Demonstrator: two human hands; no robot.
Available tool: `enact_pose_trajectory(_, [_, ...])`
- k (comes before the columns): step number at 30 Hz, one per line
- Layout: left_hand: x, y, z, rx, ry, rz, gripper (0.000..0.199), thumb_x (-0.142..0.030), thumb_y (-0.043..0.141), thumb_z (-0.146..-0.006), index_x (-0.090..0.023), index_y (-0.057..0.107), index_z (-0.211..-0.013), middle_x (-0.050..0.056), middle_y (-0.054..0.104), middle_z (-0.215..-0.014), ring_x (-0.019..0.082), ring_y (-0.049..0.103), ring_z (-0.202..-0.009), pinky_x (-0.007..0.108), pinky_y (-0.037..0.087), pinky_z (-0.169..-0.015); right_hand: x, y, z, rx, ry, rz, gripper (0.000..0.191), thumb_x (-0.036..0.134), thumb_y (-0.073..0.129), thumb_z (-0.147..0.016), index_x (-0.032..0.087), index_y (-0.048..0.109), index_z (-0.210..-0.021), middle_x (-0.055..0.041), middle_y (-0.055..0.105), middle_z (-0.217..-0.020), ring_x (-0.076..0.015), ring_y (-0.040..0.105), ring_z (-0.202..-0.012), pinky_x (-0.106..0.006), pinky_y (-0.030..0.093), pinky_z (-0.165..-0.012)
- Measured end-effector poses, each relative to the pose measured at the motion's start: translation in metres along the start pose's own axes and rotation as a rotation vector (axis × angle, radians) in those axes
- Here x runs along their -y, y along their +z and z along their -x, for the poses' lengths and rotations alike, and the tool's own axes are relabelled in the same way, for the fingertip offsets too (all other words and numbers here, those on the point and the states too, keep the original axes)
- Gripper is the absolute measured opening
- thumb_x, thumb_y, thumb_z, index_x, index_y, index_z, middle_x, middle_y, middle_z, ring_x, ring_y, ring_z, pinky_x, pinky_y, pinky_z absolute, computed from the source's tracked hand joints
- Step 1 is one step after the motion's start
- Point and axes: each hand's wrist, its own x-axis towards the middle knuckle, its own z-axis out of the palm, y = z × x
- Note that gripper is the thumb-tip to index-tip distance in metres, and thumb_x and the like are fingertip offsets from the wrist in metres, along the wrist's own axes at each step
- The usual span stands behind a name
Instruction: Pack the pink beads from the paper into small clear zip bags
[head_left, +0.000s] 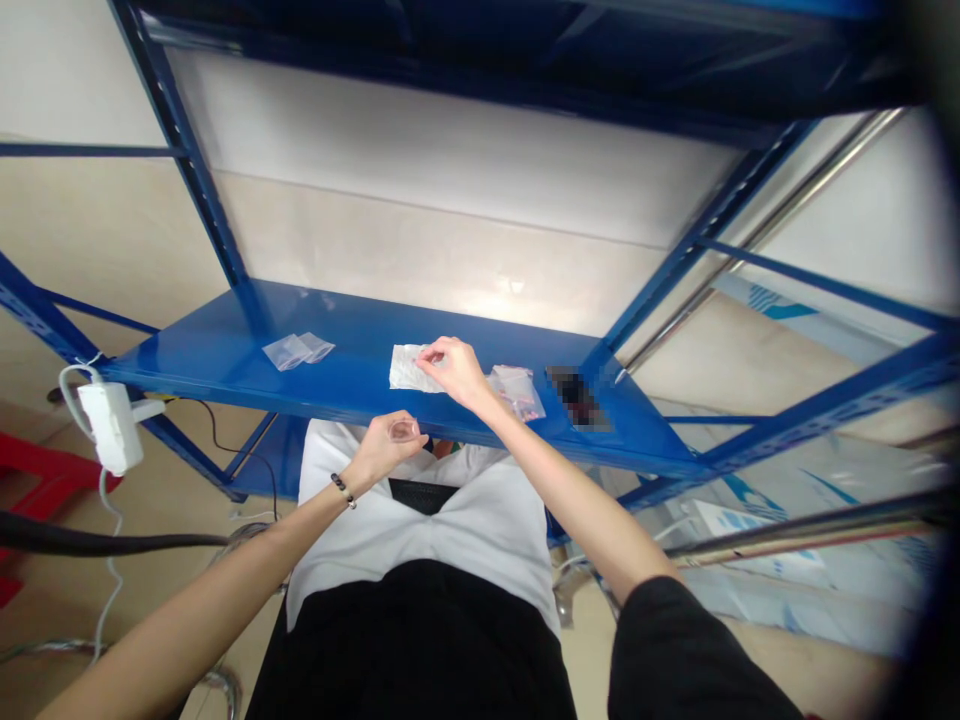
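My left hand (386, 447), with a beaded bracelet at the wrist, is just off the shelf's front edge. Its fingers curl around a small clear round thing (403, 431), like a little cup or bag; its exact kind is unclear. Over a crumpled white sheet (406, 372), perhaps tissue, my right hand (455, 370) has thumb and forefinger pinched together. Whatever is between those fingertips is too small to make out. Beside my right wrist lie clear plastic bags with small pinkish pieces (519, 392).
Two flat clear bags (298, 350) lie left on the blue shelf (360, 318). A blurred-out dark object (577, 398), like a phone, is at the right. Blue uprights and an upper shelf (480, 70) frame the space. A white power strip (111, 428) hangs at the left.
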Motion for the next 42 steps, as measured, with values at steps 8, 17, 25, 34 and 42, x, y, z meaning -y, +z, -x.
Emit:
enact_pose_trajectory(8, [0.004,-0.003,0.003,-0.008,0.057,0.003,0.018,-0.021,0.072,-0.067,-0.014,0.056,-0.068,-0.004,0.054,-0.06,0.008,0.048,-0.054,0.02,0.037,-0.053,0.044,-0.005,0.066,0.134,-0.284,-0.171,0.011,0.024,0.065,-0.088,0.023,0.074,-0.082,-0.0044,0.063,-0.108,-0.021,0.052,-0.107,-0.038,0.041,-0.095])
enact_pose_trajectory(17, [0.0,0.007,0.006,0.053,-0.039,0.012,0.028,-0.031,0.075,-0.073,-0.016,0.052,-0.068,-0.003,0.055,-0.058,0.009,0.051,-0.053,0.021,0.038,-0.055,-0.061,-0.001,0.008,-0.037,0.071,0.233,0.012,0.02,0.063,-0.088,0.018,0.075,-0.088,-0.0087,0.063,-0.096,-0.0231,0.052,-0.094,-0.035,0.041,-0.086])
enact_pose_trajectory(25, [0.005,0.005,0.007,0.114,0.022,-0.021,0.026,-0.031,0.072,-0.077,-0.016,0.052,-0.069,-0.002,0.057,-0.059,0.01,0.05,-0.056,0.022,0.038,-0.057,-0.08,0.018,-0.014,0.09,0.128,0.364,0.011,0.025,0.065,-0.088,0.025,0.075,-0.092,-0.0068,0.066,-0.099,-0.0223,0.054,-0.097,-0.031,0.04,-0.084])
enact_pose_trajectory(34, [-0.008,0.0,-0.003,0.056,0.014,-0.002,0.029,-0.033,0.074,-0.073,-0.016,0.051,-0.067,-0.002,0.056,-0.059,0.009,0.049,-0.055,0.022,0.037,-0.056,-0.086,0.027,-0.019,0.086,0.197,0.394,0.012,0.02,0.062,-0.087,0.021,0.073,-0.087,-0.0074,0.069,-0.094,-0.0229,0.056,-0.095,-0.03,0.041,-0.083])
enact_pose_trajectory(42, [-0.007,0.001,0.005,0.102,0.023,0.003,0.029,-0.033,0.075,-0.073,-0.016,0.052,-0.067,-0.002,0.056,-0.058,0.01,0.05,-0.055,0.022,0.038,-0.057,-0.081,0.019,-0.013,0.125,0.171,0.406,0.017,0.015,0.057,-0.087,0.019,0.073,-0.085,-0.0089,0.07,-0.093,-0.023,0.056,-0.096,-0.031,0.042,-0.086])
